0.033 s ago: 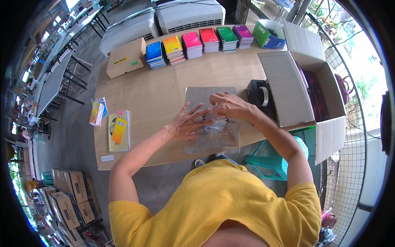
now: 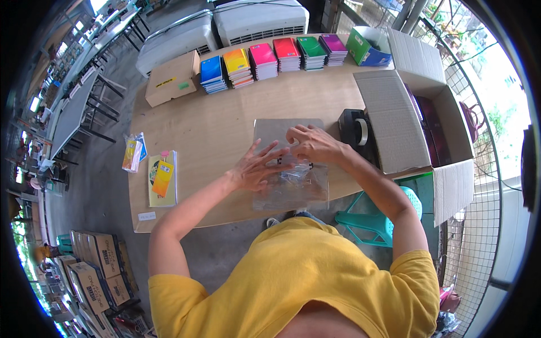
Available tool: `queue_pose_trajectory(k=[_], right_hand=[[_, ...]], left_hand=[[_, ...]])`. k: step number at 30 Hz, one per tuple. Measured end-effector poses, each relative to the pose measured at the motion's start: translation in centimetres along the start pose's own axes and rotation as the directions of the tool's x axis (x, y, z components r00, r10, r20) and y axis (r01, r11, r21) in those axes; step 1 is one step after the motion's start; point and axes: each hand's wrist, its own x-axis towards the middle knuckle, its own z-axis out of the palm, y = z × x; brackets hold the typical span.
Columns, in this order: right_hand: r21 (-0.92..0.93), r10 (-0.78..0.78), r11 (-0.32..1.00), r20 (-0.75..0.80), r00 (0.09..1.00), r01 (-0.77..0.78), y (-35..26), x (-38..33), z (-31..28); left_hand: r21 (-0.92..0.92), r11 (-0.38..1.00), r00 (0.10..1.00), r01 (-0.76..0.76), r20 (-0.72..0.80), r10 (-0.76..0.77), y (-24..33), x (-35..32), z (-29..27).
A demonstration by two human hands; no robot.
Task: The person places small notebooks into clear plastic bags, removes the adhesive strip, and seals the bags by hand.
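Observation:
My left hand [image 2: 253, 168] rests over a stack of flat clear plastic bags [image 2: 290, 197] at the table's near edge, its fingers spread and pointing right. From the other side my right hand [image 2: 318, 145] reaches in, its fingers bent and drawn together just beyond the left fingertips. Whatever the right fingers pinch is hidden. The plastic looks crinkled and shiny below the hands. Small black clips [image 2: 310, 165] show beside the fingers. Under the hands lies a greyish flat board or sheet [image 2: 270, 128]. A black tape dispenser [image 2: 350, 128] stands right of my right hand.
Stacks of coloured notebooks [image 2: 263, 61] line the table's [image 2: 186, 127] far side, beside a closed carton [image 2: 172, 81]. An open carton [image 2: 389, 124] stands at right, above a turquoise stool [image 2: 383, 225]. At left lie a pad with a yellow notebook [image 2: 162, 180] and wrapped notebooks [image 2: 133, 155].

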Motion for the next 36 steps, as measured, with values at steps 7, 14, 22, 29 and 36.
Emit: queue_pose_trajectory(k=[7,14,22,29,36], right_hand=[[0.058,0.068,0.996,-0.096,0.993,-0.063,-0.3,-0.3,1.5],[0.824,0.596,0.526,-0.180,0.783,-0.211,1.2,-2.6,10.5],[0.898,0.646,0.360,-0.046,0.762,-0.251,0.7,-2.2,9.7],[0.943,0.636,0.247,0.016,0.771,-0.223,1.2,-3.0,9.6],[0.967,0.638,0.058,0.156,0.755,-0.248,2.3,-2.3,9.3]], left_hand=[[-0.020,1.000,1.000,-0.020,-0.003,0.020,-0.1,0.7,0.4],[-0.058,0.998,0.997,-0.017,-0.081,0.012,0.2,1.7,0.8],[-0.444,0.884,0.714,0.145,-0.572,-0.404,4.2,3.8,4.4],[-0.652,0.756,0.628,0.058,-0.565,-0.535,6.2,2.9,-0.5],[-0.649,0.753,0.627,0.108,-0.543,-0.558,4.6,5.1,4.6]])
